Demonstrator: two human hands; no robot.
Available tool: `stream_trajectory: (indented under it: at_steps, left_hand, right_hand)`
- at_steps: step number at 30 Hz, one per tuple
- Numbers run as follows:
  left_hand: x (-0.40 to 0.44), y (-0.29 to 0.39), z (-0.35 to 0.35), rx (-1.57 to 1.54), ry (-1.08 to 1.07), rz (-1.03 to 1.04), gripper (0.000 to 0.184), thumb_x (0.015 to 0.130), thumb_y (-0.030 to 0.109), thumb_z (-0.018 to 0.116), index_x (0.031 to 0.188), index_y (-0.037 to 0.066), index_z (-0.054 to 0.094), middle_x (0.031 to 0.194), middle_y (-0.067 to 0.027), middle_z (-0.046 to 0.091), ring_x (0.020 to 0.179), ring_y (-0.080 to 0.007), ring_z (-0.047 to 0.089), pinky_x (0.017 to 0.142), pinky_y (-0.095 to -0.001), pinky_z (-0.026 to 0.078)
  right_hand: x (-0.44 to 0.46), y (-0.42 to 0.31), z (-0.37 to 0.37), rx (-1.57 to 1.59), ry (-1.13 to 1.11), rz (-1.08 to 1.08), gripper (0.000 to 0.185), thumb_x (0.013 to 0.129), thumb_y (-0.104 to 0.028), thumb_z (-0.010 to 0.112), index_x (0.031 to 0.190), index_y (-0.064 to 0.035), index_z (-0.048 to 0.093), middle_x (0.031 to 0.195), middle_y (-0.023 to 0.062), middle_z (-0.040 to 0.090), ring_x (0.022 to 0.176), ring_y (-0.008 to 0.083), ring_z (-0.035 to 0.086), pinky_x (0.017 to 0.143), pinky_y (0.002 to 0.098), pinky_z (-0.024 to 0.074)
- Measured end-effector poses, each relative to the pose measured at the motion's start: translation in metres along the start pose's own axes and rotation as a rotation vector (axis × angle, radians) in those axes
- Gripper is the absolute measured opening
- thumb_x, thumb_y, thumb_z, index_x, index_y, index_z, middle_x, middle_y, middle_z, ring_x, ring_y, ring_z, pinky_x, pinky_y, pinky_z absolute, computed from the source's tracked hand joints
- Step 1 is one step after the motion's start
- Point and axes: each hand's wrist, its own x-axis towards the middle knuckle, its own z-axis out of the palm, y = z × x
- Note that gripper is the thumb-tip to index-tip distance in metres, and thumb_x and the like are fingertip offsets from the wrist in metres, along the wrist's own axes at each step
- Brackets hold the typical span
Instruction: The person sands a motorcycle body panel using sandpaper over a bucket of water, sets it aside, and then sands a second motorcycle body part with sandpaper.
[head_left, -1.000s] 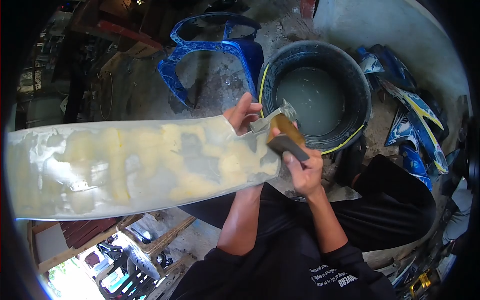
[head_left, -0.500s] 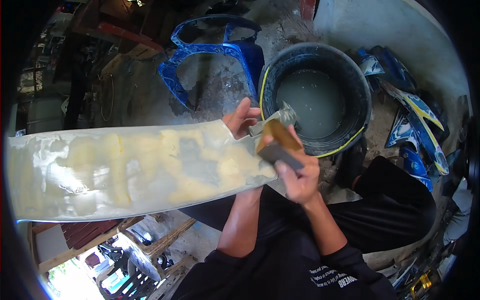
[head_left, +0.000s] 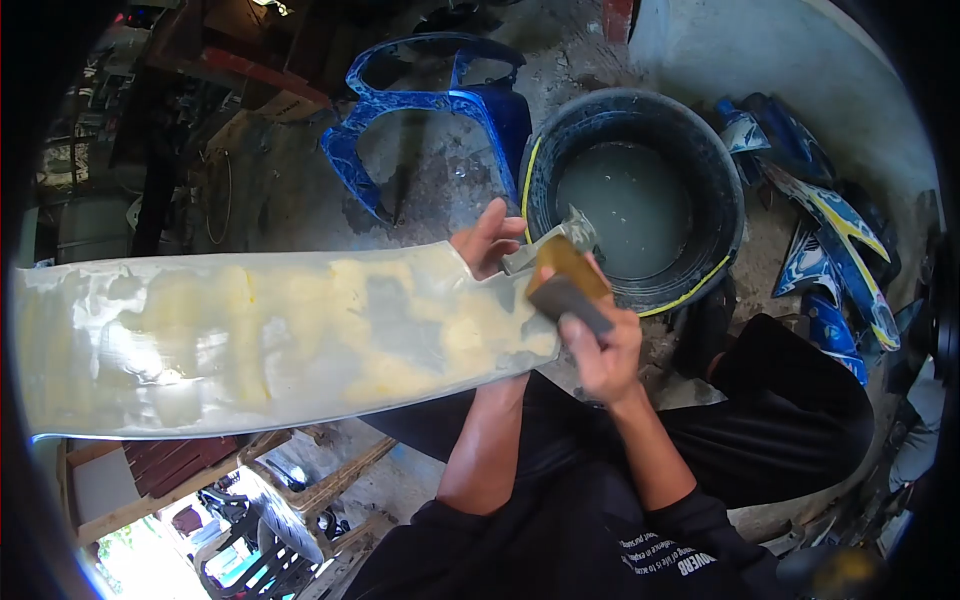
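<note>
A long, slightly curved panel [head_left: 300, 325] with patchy cream and grey filler stretches from the left edge to the middle of the view. My left forearm passes beneath it, and my left hand [head_left: 487, 238] holds it from below, fingers curling up by the notch at its far edge. The palm is hidden under the panel. In my right hand [head_left: 608, 362], thumb against the near side, is a folded piece of sandpaper [head_left: 572, 270], brown on one face and dark grey on the other, slightly blurred. It lies at the panel's narrow right end, against the surface.
Beyond the panel stands a black bucket [head_left: 735, 215] of cloudy water. A blue frame-shaped fairing [head_left: 490, 105] lies on the floor [head_left: 270, 190] left of it. Several blue, white and yellow fairing pieces [head_left: 845, 255] lean at the right wall. A wooden chair [head_left: 335, 470] is at lower left.
My right hand has moved the sandpaper slightly to the right and toward me along the panel's end. The left hand keeps its hold; the whole view has shifted a little.
</note>
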Motion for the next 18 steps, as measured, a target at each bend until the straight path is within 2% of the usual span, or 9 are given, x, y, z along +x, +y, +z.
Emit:
stream_trajectory:
  at_steps: [2, 4, 7, 9, 12, 14, 16, 17, 18]
  left_hand:
    - [0.007, -0.005, -0.015, -0.083, -0.071, -0.043, 0.058, 0.088, 0.019, 0.073, 0.140, 0.002, 0.055, 0.120, -0.0130, 0.061, 0.109, -0.0188, 0.059, 0.093, -0.0307, 0.047]
    - [0.007, -0.007, -0.015, -0.165, -0.140, -0.082, 0.058, 0.087, 0.018, 0.074, 0.140, 0.001, 0.055, 0.119, -0.0131, 0.061, 0.109, -0.0189, 0.059, 0.093, -0.0308, 0.047]
    - [0.003, -0.007, -0.004, 0.073, -0.073, 0.065, 0.063, 0.085, 0.017, 0.076, 0.141, 0.002, 0.053, 0.120, -0.0140, 0.062, 0.108, -0.0199, 0.060, 0.094, -0.0310, 0.048]
    - [0.001, -0.012, -0.009, 0.019, -0.010, -0.010, 0.073, 0.079, 0.023, 0.081, 0.142, 0.001, 0.051, 0.121, -0.0119, 0.061, 0.111, -0.0195, 0.059, 0.093, -0.0309, 0.048]
    - [-0.001, -0.016, -0.018, -0.054, 0.020, -0.075, 0.082, 0.075, 0.031, 0.084, 0.143, 0.000, 0.049, 0.120, -0.0095, 0.061, 0.112, -0.0189, 0.058, 0.091, -0.0302, 0.048]
    - [0.000, -0.018, -0.020, -0.061, -0.013, -0.068, 0.082, 0.076, 0.032, 0.084, 0.143, 0.000, 0.049, 0.119, -0.0092, 0.062, 0.112, -0.0187, 0.058, 0.091, -0.0295, 0.049]
    - [-0.001, -0.021, -0.014, 0.225, -0.054, 0.079, 0.073, 0.086, 0.041, 0.072, 0.143, 0.000, 0.048, 0.119, -0.0094, 0.062, 0.112, -0.0185, 0.058, 0.091, -0.0293, 0.049]
    - [0.000, -0.024, -0.017, 0.225, -0.057, 0.076, 0.073, 0.086, 0.041, 0.072, 0.143, 0.000, 0.048, 0.119, -0.0094, 0.062, 0.112, -0.0185, 0.058, 0.091, -0.0293, 0.049]
    - [0.004, -0.027, -0.024, 0.075, -0.102, 0.095, 0.067, 0.085, 0.027, 0.075, 0.142, 0.001, 0.051, 0.118, -0.0122, 0.063, 0.109, -0.0194, 0.060, 0.090, -0.0297, 0.050]
  right_hand:
    - [0.005, -0.036, 0.006, 0.072, -0.115, -0.123, 0.033, 0.082, -0.007, 0.066, 0.114, -0.0007, 0.072, 0.115, 0.0125, 0.073, 0.118, 0.0291, 0.065, 0.120, 0.0546, 0.0186]
    - [0.004, -0.030, 0.006, 0.066, -0.124, -0.147, 0.034, 0.082, -0.007, 0.067, 0.115, -0.0005, 0.072, 0.115, 0.0121, 0.073, 0.118, 0.0293, 0.065, 0.120, 0.0547, 0.0183]
    - [0.000, 0.003, 0.001, 0.032, -0.073, -0.137, 0.032, 0.082, -0.007, 0.066, 0.112, 0.0007, 0.072, 0.112, 0.0134, 0.074, 0.116, 0.0292, 0.066, 0.120, 0.0534, 0.0193]
    - [-0.005, 0.029, -0.003, 0.010, -0.023, -0.110, 0.029, 0.083, -0.006, 0.065, 0.110, 0.0015, 0.073, 0.111, 0.0143, 0.074, 0.115, 0.0295, 0.067, 0.120, 0.0520, 0.0205]
    - [-0.009, 0.048, -0.004, 0.053, 0.113, 0.245, 0.024, 0.086, -0.003, 0.063, 0.106, 0.0031, 0.073, 0.108, 0.0158, 0.074, 0.111, 0.0308, 0.068, 0.118, 0.0490, 0.0245]
    - [-0.010, 0.030, 0.000, 0.052, 0.080, 0.087, 0.024, 0.086, -0.003, 0.063, 0.106, 0.0043, 0.073, 0.108, 0.0162, 0.074, 0.110, 0.0315, 0.068, 0.118, 0.0494, 0.0257]
    - [-0.006, 0.002, 0.006, 0.082, -0.004, -0.104, 0.028, 0.084, -0.004, 0.064, 0.109, 0.0051, 0.072, 0.110, 0.0165, 0.074, 0.111, 0.0316, 0.068, 0.118, 0.0524, 0.0250]
    - [-0.003, -0.015, 0.007, 0.077, -0.058, -0.127, 0.031, 0.083, -0.005, 0.064, 0.111, 0.0048, 0.071, 0.110, 0.0162, 0.074, 0.111, 0.0319, 0.068, 0.118, 0.0536, 0.0244]
    - [-0.003, -0.025, 0.007, 0.072, -0.112, -0.152, 0.033, 0.082, -0.005, 0.064, 0.113, 0.0044, 0.071, 0.111, 0.0160, 0.073, 0.112, 0.0322, 0.068, 0.118, 0.0547, 0.0238]
